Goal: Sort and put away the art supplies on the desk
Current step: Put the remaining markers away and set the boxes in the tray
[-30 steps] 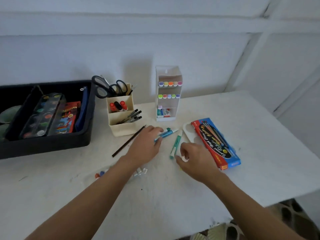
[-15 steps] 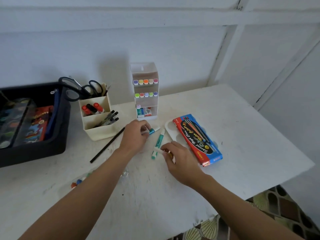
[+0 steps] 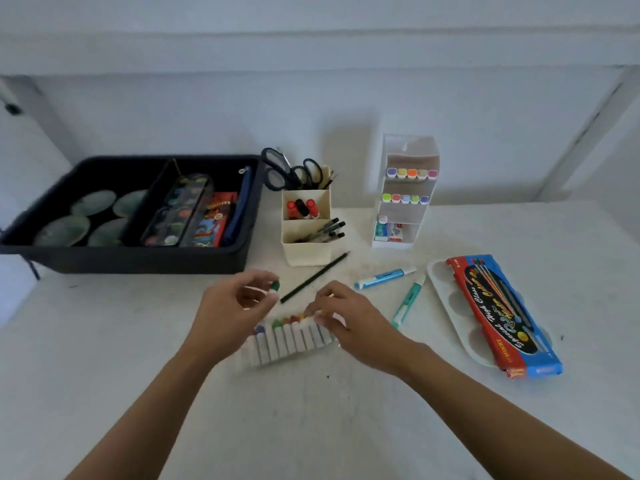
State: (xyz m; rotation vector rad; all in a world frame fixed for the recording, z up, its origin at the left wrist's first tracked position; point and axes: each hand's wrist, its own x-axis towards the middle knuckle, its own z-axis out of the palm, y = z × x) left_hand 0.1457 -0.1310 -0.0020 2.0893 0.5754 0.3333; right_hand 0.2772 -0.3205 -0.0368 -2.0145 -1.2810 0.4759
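A clear pack of small white paint tubes with coloured caps lies on the white desk between my hands. My left hand pinches one white tube with a green cap just above the pack's left end. My right hand grips the pack's right end with curled fingers. A dark pencil lies just beyond the pack. A blue pen and a teal pen lie to the right.
A black bin at the back left holds a watercolour set and round dishes. A cream organiser holds scissors and pens. A white marker stand is behind. A white palette carries a red-blue brush box.
Both hands left the pens and moved left to the paint tube pack. My left hand now pinches a green-capped tube. The camera swung left.
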